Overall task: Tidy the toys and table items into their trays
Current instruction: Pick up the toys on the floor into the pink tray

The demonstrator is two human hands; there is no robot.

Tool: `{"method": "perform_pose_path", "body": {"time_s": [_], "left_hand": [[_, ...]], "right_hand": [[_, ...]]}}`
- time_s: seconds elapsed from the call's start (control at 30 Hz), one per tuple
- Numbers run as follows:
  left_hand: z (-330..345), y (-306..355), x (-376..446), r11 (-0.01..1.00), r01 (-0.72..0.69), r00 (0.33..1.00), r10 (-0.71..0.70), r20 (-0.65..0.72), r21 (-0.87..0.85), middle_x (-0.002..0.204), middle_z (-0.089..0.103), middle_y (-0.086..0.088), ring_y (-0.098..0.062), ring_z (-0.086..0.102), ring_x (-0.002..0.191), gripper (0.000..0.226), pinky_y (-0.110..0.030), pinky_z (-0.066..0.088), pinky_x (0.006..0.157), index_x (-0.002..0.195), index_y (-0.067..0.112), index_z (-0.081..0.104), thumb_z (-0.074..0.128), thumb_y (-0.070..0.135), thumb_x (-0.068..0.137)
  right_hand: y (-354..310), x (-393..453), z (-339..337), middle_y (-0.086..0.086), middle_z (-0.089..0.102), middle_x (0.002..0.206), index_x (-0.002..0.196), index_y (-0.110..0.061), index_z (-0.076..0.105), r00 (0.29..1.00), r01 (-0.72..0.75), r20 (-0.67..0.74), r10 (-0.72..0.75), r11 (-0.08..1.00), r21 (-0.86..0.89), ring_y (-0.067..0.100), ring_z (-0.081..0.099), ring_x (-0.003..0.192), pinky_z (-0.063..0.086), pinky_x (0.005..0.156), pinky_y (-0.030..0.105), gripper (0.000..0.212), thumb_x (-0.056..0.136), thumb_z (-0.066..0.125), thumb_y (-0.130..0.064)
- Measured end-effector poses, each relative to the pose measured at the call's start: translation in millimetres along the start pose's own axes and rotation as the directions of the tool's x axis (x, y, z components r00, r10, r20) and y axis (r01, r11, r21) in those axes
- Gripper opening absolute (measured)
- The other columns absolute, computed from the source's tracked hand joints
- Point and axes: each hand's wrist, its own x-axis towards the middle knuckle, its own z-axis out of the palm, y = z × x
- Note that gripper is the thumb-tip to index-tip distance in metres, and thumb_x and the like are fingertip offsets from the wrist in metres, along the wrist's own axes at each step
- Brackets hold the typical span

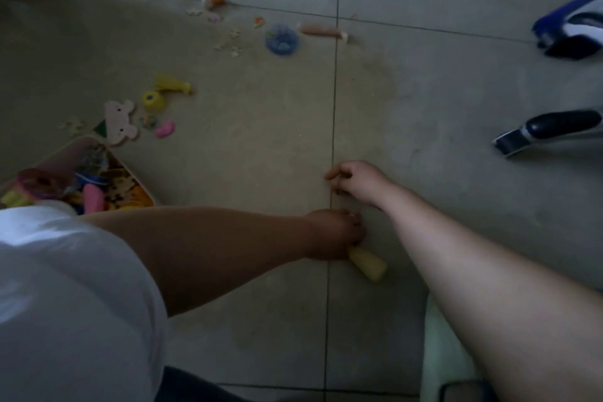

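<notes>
Reaching: both arms stretch down to the tiled floor [424, 108], and the hands come close together at a tile joint.
Left hand [336, 233]: its fingers are curled and clamped on one end of a pale yellow toy [368, 264]; the other end of the toy sticks out below the fingers and lies on the floor.
Right hand [354, 181]: it is just above the left hand, knuckles up, the fingers loosely curled with the tips down to the floor; whether they pinch something I cannot tell, because the picture is dark.
Tray [137, 179]: far to the left of the fingers, partly hidden by a white sleeve [65, 287], and full of coloured toys.
Loose toys near the tray: a pink bear-shaped board [119, 122], a yellow toy [163, 91] and a small pink piece [164, 129] lie on the floor just beyond it.
Loose toys further away: a blue round toy [281, 39], an orange stick [321, 31] and some small pieces lie well above the fingers.
Right side: a dark handheld device [548, 130] lies far to the right of the fingers.
</notes>
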Motion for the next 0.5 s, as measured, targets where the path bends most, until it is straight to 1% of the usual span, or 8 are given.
{"method": "perform_pose_path", "body": {"time_s": [0.13,0.2,0.23,0.3,0.37,0.43,0.47,0.5], "left_hand": [[-9.8,-5.1,1.7,0.999,0.039,0.997,-0.04,0.062,0.009,0.112,0.06,-0.019,-0.036,0.061,0.101,0.027,-0.044,0.051,0.083,0.107,0.004,0.065,0.06,0.022,0.087],[-15.7,-25.1,-4.3,0.999,0.052,0.999,-0.052,0.004,-0.009,0.107,0.066,-0.023,-0.039,0.065,0.095,0.031,-0.046,0.054,0.079,0.102,0.001,0.07,0.053,0.019,0.084],[-21.1,-36.7,-12.7,0.996,0.089,0.995,-0.09,-0.046,-0.032,0.11,0.067,-0.023,-0.038,0.066,0.098,0.033,-0.045,0.054,0.08,0.105,0.002,0.07,0.051,0.018,0.084],[-38.2,-54.0,-36.7,0.977,0.215,0.972,-0.215,-0.092,-0.013,0.128,0.06,-0.015,-0.032,0.059,0.114,0.037,-0.038,0.049,0.093,0.124,0.014,0.063,0.054,0.019,0.089],[-53.0,-73.2,-69.6,0.938,0.343,0.929,-0.332,-0.165,0.041,0.129,0.057,-0.01,-0.029,0.055,0.116,0.038,-0.035,0.044,0.092,0.132,0.023,0.055,0.053,0.025,0.094],[-65.9,-88.5,-108.4,0.868,0.49,0.841,-0.445,-0.309,0.081,0.118,0.058,-0.009,-0.028,0.055,0.11,0.034,-0.036,0.042,0.084,0.128,0.023,0.056,0.052,0.03,0.094],[-69.6,-96.1,-130.6,0.827,0.557,0.784,-0.492,-0.378,0.079,0.113,0.058,-0.008,-0.028,0.055,0.106,0.031,-0.037,0.041,0.08,0.123,0.022,0.057,0.054,0.03,0.093],[-72.3,-100.6,-154.1,0.78,0.621,0.731,-0.543,-0.413,0.072,0.11,0.058,-0.009,-0.029,0.055,0.104,0.028,-0.038,0.04,0.077,0.118,0.019,0.059,0.056,0.029,0.091]], "right_hand": [[-4.1,4.1,1.5,0.008,0.064,0.086,0.109,-0.008,0.068,0.999,-0.01,-0.031,0.011,1.0,0.019,0.017,0.059,0.08,0.043,0.06,0.015,0.023,0.091,0.056,-0.001],[-10.8,8.6,8.7,0.01,0.065,0.088,0.107,-0.009,0.069,0.999,-0.018,-0.031,0.018,1.0,0.022,0.019,0.059,0.082,0.044,0.06,0.021,0.024,0.09,0.054,0.0],[-16.4,12.1,14.3,0.011,0.067,0.093,0.105,-0.01,0.07,1.0,-0.005,-0.028,0.005,1.0,0.007,0.02,0.059,0.085,0.043,0.061,0.022,0.023,0.092,0.053,-0.002],[-30.3,20.4,24.7,0.013,0.07,0.106,0.105,-0.009,0.071,0.999,0.028,-0.034,-0.028,1.0,-0.002,0.022,0.06,0.093,0.041,0.071,0.024,0.024,0.096,0.049,-0.013],[-55.5,26.7,37.0,0.017,0.067,0.116,0.11,-0.008,0.07,0.998,0.057,-0.035,-0.057,0.998,-0.006,0.025,0.061,0.101,0.042,0.08,0.027,0.033,0.1,0.044,-0.026],[-88.6,28.3,49.1,0.017,0.066,0.12,0.116,-0.008,0.068,0.995,0.096,-0.012,-0.096,0.995,-0.008,0.029,0.061,0.109,0.044,0.089,0.031,0.041,0.101,0.041,-0.036],[-107.6,26.6,57.9,0.017,0.067,0.116,0.115,-0.009,0.068,0.992,0.124,0.022,-0.125,0.992,0.031,0.03,0.062,0.106,0.046,0.088,0.033,0.043,0.101,0.041,-0.04],[-126.3,24.6,68.9,0.017,0.069,0.108,0.114,-0.01,0.068,0.984,0.16,0.07,-0.166,0.983,0.086,0.03,0.065,0.097,0.048,0.08,0.033,0.045,0.101,0.04,-0.042]]}}
